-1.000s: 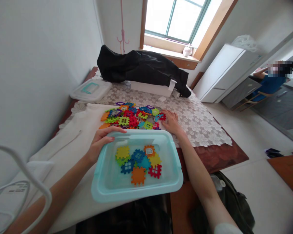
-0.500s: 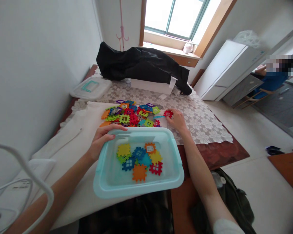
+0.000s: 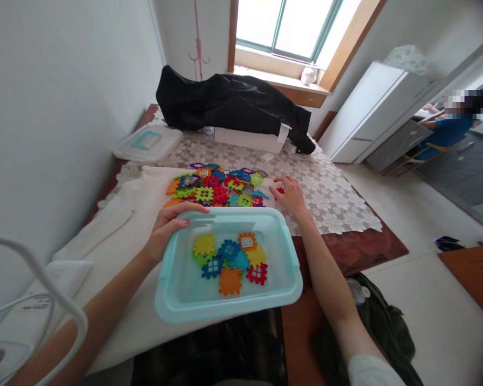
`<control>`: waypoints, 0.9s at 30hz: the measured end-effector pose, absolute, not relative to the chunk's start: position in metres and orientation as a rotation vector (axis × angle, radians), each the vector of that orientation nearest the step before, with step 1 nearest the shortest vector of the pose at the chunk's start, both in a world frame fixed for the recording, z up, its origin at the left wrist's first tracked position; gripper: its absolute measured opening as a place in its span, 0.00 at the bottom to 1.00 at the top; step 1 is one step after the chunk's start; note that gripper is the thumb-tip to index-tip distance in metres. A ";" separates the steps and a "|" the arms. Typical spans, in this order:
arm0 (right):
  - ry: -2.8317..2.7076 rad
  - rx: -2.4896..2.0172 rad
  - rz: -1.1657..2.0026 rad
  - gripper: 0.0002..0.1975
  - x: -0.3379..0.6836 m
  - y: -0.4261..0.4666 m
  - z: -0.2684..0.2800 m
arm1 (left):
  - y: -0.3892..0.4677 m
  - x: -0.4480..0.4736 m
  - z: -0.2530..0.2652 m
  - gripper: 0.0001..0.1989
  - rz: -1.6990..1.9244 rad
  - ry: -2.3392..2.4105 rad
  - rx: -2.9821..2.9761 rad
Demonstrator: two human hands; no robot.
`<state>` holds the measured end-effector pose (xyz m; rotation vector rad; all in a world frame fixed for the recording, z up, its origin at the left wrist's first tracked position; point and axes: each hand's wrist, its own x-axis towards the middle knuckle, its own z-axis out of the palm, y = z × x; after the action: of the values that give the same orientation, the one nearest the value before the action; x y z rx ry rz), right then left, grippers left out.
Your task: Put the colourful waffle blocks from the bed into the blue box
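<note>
My left hand [image 3: 167, 228] grips the upper left rim of a light blue plastic bin [image 3: 229, 310], which is tilted toward me. Inside it lie several square interlocking tiles, among them an orange tile [image 3: 230, 281], a red window tile [image 3: 257, 274] and a yellow tile [image 3: 203, 245]. Beyond the bin spreads a heap of mixed-colour tiles [image 3: 213, 190]. At the right of that heap, my right hand [image 3: 290, 195] is over the table with thumb and fingers apart. Part of a red tile [image 3: 280, 190] shows beneath its fingers; the rest is hidden.
A white lid [image 3: 148, 143] with a teal handle lies at the back left. Black sheeting [image 3: 233, 102] covers a white box [image 3: 245, 140] at the back. A white cable [image 3: 44, 279] loops at the left. A person in blue [image 3: 451, 131] sits far right.
My right hand's fingertips have moved past the red tile toward the heap and spread apart, so the tile is now mostly covered. My left hand and the bin stay nearly as they were.
</note>
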<state>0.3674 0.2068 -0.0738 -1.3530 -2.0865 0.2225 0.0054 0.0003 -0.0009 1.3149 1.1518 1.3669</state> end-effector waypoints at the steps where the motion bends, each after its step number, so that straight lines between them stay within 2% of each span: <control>1: -2.121 -1.363 0.245 0.21 0.367 0.204 -0.073 | 0.000 0.006 -0.001 0.16 1.369 1.151 1.313; 3: -2.242 -1.367 0.314 0.27 0.363 0.199 -0.073 | 0.001 0.006 0.000 0.17 1.372 1.151 1.315; 5: -2.361 -1.351 0.366 0.27 0.356 0.194 -0.074 | 0.001 0.006 0.000 0.17 1.374 1.157 1.321; 11: -2.318 -1.329 0.428 0.15 0.341 0.184 -0.072 | 0.000 0.006 -0.001 0.16 1.376 1.157 1.307; 17: -2.277 -1.339 0.354 0.12 0.337 0.181 -0.071 | -0.001 0.006 -0.001 0.16 1.367 1.156 1.302; 20: -2.302 -1.273 0.394 0.14 0.336 0.182 -0.073 | -0.002 0.007 0.001 0.16 1.369 1.166 1.309; 24: -2.367 -1.152 0.436 0.23 0.332 0.182 -0.077 | -0.002 0.007 0.003 0.16 1.362 1.191 1.313; 27: -2.433 -1.157 0.422 0.25 0.328 0.180 -0.082 | -0.002 0.006 0.003 0.16 1.363 1.198 1.354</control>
<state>0.3277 0.1804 -0.0816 -1.1566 -2.4329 0.4223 0.0059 -0.0020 0.0027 1.3542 1.1980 1.3626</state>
